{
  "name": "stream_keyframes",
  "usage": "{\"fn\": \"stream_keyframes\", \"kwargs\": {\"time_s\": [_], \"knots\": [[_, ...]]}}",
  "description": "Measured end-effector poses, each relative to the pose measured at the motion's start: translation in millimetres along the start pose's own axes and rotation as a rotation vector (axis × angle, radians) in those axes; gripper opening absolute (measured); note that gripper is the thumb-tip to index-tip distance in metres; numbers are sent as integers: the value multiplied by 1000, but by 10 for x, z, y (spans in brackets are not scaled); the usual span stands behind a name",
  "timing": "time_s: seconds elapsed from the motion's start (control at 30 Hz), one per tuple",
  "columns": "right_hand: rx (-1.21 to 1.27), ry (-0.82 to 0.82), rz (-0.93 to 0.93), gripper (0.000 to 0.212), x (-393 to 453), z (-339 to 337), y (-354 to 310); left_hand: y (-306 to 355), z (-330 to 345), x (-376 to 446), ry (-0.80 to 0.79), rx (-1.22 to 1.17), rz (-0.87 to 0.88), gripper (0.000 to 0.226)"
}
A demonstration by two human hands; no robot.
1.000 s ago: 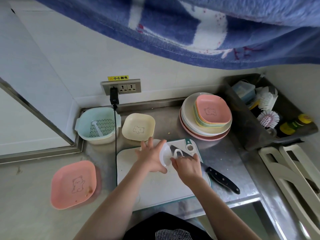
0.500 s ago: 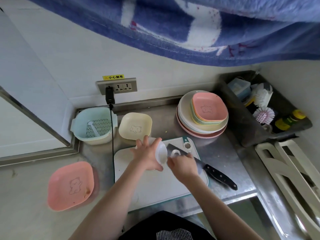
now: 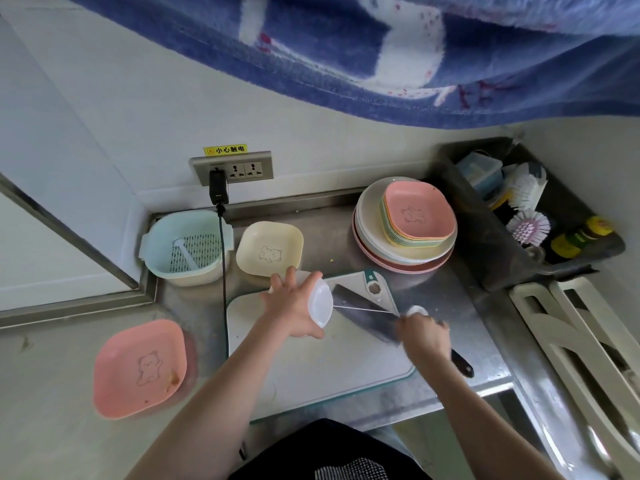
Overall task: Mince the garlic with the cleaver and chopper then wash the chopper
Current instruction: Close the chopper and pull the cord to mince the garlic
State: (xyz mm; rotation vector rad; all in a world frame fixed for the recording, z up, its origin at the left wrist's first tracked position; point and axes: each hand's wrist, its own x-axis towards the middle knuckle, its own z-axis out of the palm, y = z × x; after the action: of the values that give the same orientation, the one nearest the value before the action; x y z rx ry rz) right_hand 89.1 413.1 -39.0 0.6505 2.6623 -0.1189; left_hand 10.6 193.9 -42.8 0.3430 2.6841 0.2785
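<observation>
Since the earlier frames, the right hand (image 3: 423,336) has gone away from the chopper (image 3: 317,303) toward the right edge of the board (image 3: 311,372), and a thin cord (image 3: 363,309) is now stretched between them. Before, both hands were close together at the chopper.

The left hand (image 3: 294,308) holds the chopper with thumb and fingers curled round its white body, lifted a little above the far part of the board and tilted on its side. The right hand pinches the white pull ring (image 3: 417,310) at the cord's end. The cleaver (image 3: 363,315) lies on the board under the cord, its blade toward the far edge and its black handle over the right edge. Whether garlic is inside the chopper, I cannot tell; none shows on the board.

I judge this to be the pulling step of mincing. To do it well, the left hand should keep the chopper firm, better pressed down on the board, and the pull should go straight along the cord, then let it return softly. The right hand moves just above the blade, so it is wise to keep the knuckles high or push the cleaver aside.
</observation>
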Motion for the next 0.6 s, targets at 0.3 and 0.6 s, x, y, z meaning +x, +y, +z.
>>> {"fn": "stream_keyframes", "kwargs": {"time_s": [0.3, 0.6], "knots": [[-35, 63, -283, 22, 3, 14, -506, -24, 17, 0, -1, -27, 1, 109], [12, 28, -202, 26, -50, 93, -373, -14, 29, 26, -5, -3, -4, 109]]}}
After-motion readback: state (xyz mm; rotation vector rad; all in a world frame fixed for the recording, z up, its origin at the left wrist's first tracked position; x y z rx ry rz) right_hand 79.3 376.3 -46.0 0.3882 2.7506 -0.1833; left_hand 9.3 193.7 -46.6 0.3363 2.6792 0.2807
